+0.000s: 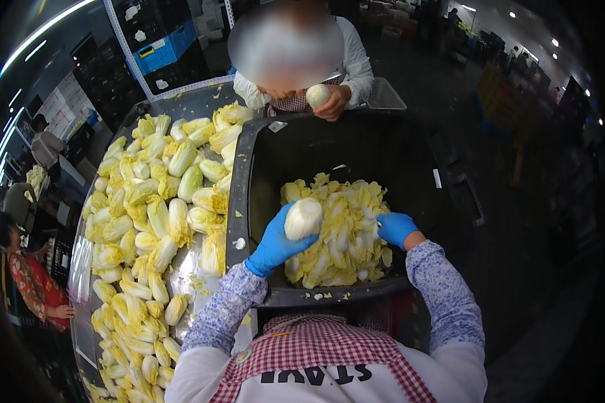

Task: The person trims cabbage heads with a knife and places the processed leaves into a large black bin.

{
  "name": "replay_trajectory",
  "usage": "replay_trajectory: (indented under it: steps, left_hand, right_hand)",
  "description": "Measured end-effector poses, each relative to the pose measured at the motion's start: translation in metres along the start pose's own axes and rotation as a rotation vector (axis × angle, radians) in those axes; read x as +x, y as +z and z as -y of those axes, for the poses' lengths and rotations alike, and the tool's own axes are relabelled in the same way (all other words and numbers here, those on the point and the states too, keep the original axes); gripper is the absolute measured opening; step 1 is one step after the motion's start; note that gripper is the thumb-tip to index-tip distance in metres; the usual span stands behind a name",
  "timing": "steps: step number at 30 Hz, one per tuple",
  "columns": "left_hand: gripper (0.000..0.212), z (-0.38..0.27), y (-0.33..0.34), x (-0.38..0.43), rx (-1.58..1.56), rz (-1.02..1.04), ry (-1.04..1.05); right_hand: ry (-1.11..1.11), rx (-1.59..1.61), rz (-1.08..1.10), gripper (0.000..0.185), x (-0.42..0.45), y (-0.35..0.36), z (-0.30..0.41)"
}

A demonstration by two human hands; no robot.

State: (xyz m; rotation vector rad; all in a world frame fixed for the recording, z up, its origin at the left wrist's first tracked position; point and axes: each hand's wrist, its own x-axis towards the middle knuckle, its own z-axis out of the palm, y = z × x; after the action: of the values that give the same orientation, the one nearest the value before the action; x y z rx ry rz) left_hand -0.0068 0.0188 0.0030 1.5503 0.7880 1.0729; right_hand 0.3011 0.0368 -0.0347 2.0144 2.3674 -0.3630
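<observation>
My left hand (pixel 282 242), in a blue glove, holds a napa cabbage (pixel 303 217) with its pale cut base turned up. My right hand (pixel 397 230), gloved too, is closed at the right of the bin; a small shiny bit of a hand tool (pixel 379 224) shows at its fingers, the rest hidden. Both hands are over a large black plastic bin (pixel 242 166). Inside it, below my hands, lies a heap of loose yellow and white cabbage leaves (pixel 340 237).
A metal table (pixel 186 269) along the left carries many napa cabbages (pixel 156 214). Across the bin, a co-worker's hand (pixel 333 103) holds another cabbage (pixel 318 95). A clear plastic tub (pixel 385 94) is beside that person. More people work at far left; stacked crates (pixel 166 48) stand behind.
</observation>
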Motion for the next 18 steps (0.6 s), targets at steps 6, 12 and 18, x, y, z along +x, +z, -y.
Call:
replay_trajectory:
  steps: [6, 12, 18]
  left_hand:
    - [0.083, 0.036, 0.011, 0.009, 0.220, -0.207, 0.053]
    - [0.117, 0.026, 0.018, -0.004, 0.467, -0.142, 0.097]
    - [0.102, 0.015, 0.018, 0.000, -0.284, -0.073, 0.001]
  right_hand:
    - [-0.191, 1.128, -0.219, 0.050, -0.015, -0.047, 0.107]
    - [-0.191, 0.919, -0.479, 0.050, -0.003, -0.013, 0.150]
    - [-0.315, 1.294, -0.439, 0.038, 0.004, -0.010, 0.146]
